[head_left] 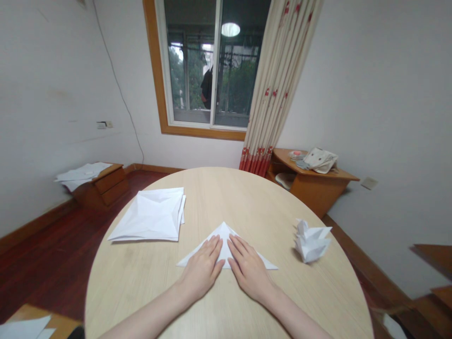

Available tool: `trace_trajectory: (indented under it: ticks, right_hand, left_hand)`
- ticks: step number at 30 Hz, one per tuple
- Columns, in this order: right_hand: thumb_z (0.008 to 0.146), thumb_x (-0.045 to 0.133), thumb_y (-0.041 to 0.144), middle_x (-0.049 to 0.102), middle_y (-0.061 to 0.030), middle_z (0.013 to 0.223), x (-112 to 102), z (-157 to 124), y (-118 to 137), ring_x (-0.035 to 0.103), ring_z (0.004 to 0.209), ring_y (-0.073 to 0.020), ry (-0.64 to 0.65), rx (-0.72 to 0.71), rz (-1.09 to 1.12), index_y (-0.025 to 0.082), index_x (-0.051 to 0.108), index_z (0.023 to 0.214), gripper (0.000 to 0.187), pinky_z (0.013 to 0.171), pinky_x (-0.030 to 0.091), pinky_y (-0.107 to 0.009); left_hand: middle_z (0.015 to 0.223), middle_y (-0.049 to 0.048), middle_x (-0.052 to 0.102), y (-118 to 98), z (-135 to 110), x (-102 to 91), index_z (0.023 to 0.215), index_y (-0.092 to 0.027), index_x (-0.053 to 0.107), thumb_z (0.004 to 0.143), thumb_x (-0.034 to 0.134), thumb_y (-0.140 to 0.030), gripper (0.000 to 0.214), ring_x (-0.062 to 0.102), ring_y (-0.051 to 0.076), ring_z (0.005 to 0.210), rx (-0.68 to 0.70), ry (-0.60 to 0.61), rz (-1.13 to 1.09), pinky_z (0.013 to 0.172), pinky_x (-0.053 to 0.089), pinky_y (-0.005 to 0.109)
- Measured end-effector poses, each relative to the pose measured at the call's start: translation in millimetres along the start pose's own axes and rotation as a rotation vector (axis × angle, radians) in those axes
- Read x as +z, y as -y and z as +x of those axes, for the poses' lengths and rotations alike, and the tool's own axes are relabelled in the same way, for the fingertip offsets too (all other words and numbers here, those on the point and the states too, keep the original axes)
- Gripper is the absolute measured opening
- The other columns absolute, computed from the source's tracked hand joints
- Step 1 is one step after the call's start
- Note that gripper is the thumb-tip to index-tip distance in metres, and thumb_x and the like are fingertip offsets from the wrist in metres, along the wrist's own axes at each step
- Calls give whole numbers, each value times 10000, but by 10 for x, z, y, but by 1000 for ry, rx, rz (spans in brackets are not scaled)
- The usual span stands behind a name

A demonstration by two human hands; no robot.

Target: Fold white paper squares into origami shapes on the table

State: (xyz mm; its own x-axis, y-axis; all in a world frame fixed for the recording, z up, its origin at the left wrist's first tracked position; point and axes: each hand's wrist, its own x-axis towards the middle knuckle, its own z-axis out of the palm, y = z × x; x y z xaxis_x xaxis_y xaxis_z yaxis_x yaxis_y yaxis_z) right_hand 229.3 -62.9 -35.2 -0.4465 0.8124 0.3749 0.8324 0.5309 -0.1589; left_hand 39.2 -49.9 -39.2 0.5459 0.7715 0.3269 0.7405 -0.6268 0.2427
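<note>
A white sheet folded into a triangle (223, 231) lies on the round wooden table (247, 202), its tip pointing away from me. My left hand (203, 269) lies flat on the triangle's left half, fingers stretched out together. My right hand (248, 267) lies flat on the right half in the same way. Both palms press the paper down and hold nothing. A stack of creased white sheets (150, 215) rests to the left of the triangle. A finished folded paper figure (310, 241) stands to the right.
A low wooden cabinet (104, 184) with papers stands at the left wall. A wooden side table (310, 181) with a cloth bag and dishes is by the curtain (278, 89). More paper (23, 327) lies at bottom left.
</note>
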Motion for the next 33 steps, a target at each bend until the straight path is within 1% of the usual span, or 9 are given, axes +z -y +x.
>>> trace_trajectory:
  ticks: [4,8,12,16,20,23,26,29,33]
  right_hand:
    - [940,412,294,415,-151,1446,10,-3,-2,369,1345,-274,77,17,-14,83,452,1369,480,1080,380,-452]
    - [958,371,321,358,-136,1479,23,3,-5,321,1374,-256,147,39,-2,109,396,1411,501,1095,352,-450]
    - [978,309,336,257,-100,1523,29,12,-14,212,1415,-223,202,41,20,147,280,1466,523,1147,243,-461]
    - [984,279,373,188,-68,1544,-7,28,-2,127,1433,-232,271,78,25,180,211,1486,542,1160,166,-503]
    - [989,245,410,162,-62,1551,-53,47,15,93,1438,-234,334,112,25,176,201,1489,554,1163,144,-504]
    - [993,227,431,140,-55,1555,-82,62,12,80,1439,-237,357,114,30,203,178,1493,553,1162,127,-513]
    - [992,226,444,108,-50,1558,-125,79,7,52,1439,-243,402,123,44,225,158,1496,553,1159,109,-529]
    - [994,221,439,71,-50,1560,-169,91,5,21,1439,-237,441,131,61,220,144,1497,554,1160,91,-531]
    - [997,220,414,27,-48,1562,-174,83,-6,-20,1436,-241,445,129,52,229,126,1499,543,1157,77,-536]
  left_hand:
    - [1461,148,385,24,-3,57,1392,-118,387,973,395,-326,467,349,236,1359,-7,38,22,1110,341,446]
    - [1488,139,333,35,7,70,1420,-128,352,984,375,-341,486,289,234,1386,-4,79,67,1120,318,451]
    - [1513,107,278,15,20,31,1447,-165,319,993,344,-383,504,216,250,1411,-27,120,119,1130,266,505]
    - [1529,87,233,-17,29,-32,1470,-191,269,999,311,-406,519,186,256,1420,-56,174,129,1134,224,533]
    - [1537,75,206,-40,30,-80,1478,-197,244,1003,270,-440,534,170,257,1425,-68,211,111,1138,195,547]
    - [1541,70,191,-43,31,-93,1482,-193,226,1002,234,-471,554,156,258,1428,-74,230,104,1138,176,558]
    - [1544,72,182,-25,35,-84,1485,-204,214,1001,242,-472,554,144,256,1431,-71,240,112,1137,175,555]
    - [1547,92,161,11,39,-60,1485,-223,217,1001,263,-463,542,131,261,1431,-62,241,127,1134,175,552]
    - [1552,114,125,54,33,-47,1490,-249,192,1005,280,-442,530,95,266,1434,-46,239,133,1134,157,547]
